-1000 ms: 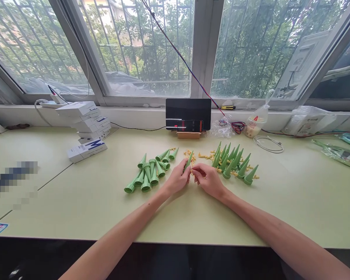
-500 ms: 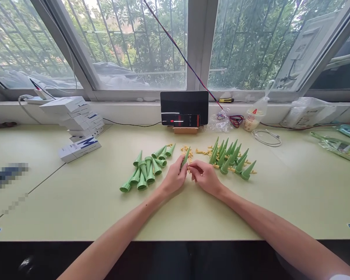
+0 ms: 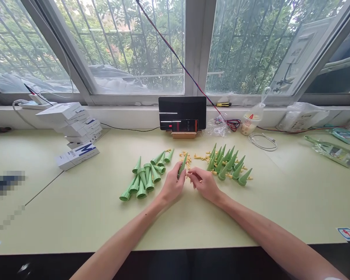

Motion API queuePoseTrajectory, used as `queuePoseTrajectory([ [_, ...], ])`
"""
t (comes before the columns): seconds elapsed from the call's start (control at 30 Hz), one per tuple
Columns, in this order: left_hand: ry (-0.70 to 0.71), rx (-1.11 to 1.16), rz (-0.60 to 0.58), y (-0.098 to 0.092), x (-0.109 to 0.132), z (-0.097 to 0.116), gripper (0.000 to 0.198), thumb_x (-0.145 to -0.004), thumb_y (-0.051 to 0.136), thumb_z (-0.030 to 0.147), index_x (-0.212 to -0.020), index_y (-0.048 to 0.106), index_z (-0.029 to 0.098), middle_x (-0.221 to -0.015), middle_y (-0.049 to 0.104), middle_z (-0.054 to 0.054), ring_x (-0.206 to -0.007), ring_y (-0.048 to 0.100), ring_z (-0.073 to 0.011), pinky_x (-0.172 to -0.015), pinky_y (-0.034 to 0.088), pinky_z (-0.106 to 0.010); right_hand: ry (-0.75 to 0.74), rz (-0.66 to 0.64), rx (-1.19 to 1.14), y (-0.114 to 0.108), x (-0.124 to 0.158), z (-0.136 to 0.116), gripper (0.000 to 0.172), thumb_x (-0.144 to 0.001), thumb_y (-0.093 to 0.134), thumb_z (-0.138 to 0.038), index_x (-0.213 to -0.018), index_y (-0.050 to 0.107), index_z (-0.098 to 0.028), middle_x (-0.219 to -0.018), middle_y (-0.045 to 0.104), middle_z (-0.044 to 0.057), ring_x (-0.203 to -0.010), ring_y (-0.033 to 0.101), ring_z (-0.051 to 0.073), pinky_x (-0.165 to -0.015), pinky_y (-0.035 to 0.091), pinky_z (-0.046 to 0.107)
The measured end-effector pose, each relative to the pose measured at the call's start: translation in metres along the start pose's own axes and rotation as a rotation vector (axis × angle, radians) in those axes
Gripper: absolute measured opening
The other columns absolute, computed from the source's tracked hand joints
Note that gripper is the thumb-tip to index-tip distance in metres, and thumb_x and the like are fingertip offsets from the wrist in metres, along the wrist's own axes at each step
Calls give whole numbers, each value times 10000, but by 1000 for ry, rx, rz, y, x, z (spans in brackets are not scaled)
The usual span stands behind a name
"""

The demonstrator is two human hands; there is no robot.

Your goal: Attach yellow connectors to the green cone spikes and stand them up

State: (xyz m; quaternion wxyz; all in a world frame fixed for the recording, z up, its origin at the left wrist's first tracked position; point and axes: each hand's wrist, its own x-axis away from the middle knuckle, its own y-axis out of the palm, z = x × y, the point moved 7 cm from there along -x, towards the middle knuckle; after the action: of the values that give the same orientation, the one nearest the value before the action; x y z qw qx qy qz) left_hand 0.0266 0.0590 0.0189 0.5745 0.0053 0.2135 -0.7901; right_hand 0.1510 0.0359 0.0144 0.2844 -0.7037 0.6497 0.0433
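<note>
My left hand (image 3: 172, 186) is closed around a green plastic watering spike (image 3: 183, 165), its pointed end tilted up and away. Close against it, the fingers of my right hand (image 3: 205, 185) pinch a small yellow valve piece (image 3: 188, 174) beside the spike's lower part. Whether the piece is inserted is hidden by the fingers. Left of my hands lies a pile of green spikes (image 3: 149, 182), several with open threaded ends showing. Upright spikes with yellow pieces at their bases (image 3: 222, 174) stand grouped on the right. Loose yellow valve pieces (image 3: 184, 155) lie just beyond my hands.
A tablet (image 3: 182, 107) leans at the back, a phone (image 3: 185, 125) in front of it. White boxes (image 3: 77, 155) are stacked at left. Toward the right are a bagged cup (image 3: 249, 123), a coiled white cable (image 3: 262, 142) and a green packaged item (image 3: 329, 151). Windows rise behind.
The whole view has tilted slightly upward, so things sit a little lower in the picture. My hands keep nearly the same hold on the spike and the yellow piece.
</note>
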Motion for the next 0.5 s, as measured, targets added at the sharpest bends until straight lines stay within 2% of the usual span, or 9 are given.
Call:
queuePoseTrajectory([
  [0.33,-17,-41,63,-9,-1,-1,356,-948,445,373,-1253,506,201,-752,534,16,-607,466,-116,-569,385,-223,-212,-52,176,3,-3,-15,168,-945,545,-315,-1054,614,-207,-787,638,39,-655,567,155,-637,493,281],
  [0.5,-23,-41,49,-8,-2,-5,353,-939,451,381,-1238,504,200,-727,513,25,-595,461,-119,-574,399,-235,-250,-53,259,5,-3,-12,146,-975,499,-293,-1012,616,-214,-794,636,46,-684,578,170,-666,480,295],
])
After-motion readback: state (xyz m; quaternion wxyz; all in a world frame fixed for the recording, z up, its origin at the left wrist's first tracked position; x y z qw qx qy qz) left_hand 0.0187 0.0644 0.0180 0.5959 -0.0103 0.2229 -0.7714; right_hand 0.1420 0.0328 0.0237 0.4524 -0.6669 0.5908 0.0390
